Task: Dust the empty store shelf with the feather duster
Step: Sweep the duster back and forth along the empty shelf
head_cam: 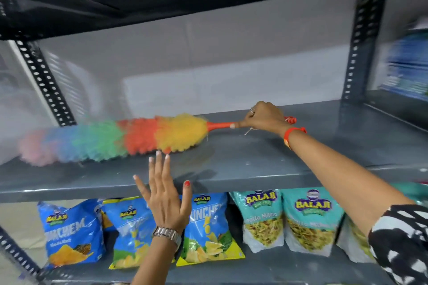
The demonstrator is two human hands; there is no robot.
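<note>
I am gripping the orange handle of the rainbow feather duster (111, 140) in my right hand (264, 117), and its head is lying along the middle of the grey metal shelf (254, 164), blurring toward the left end. My left hand (165, 194) is hovering open at the front edge, holding nothing. I should be pressing lightly and reaching into the back corners.

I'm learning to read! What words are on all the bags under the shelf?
"BALAJI": logo on the blue bags and the teal bags.
"UNCHEM": left blue bag, first letter hidden.
"UNCHE": blue bag beside the left hand, partly hidden.
"WAFERS": under the teal bag's logo.
Other small print and the blue packs at upper right: too blurred.
</note>
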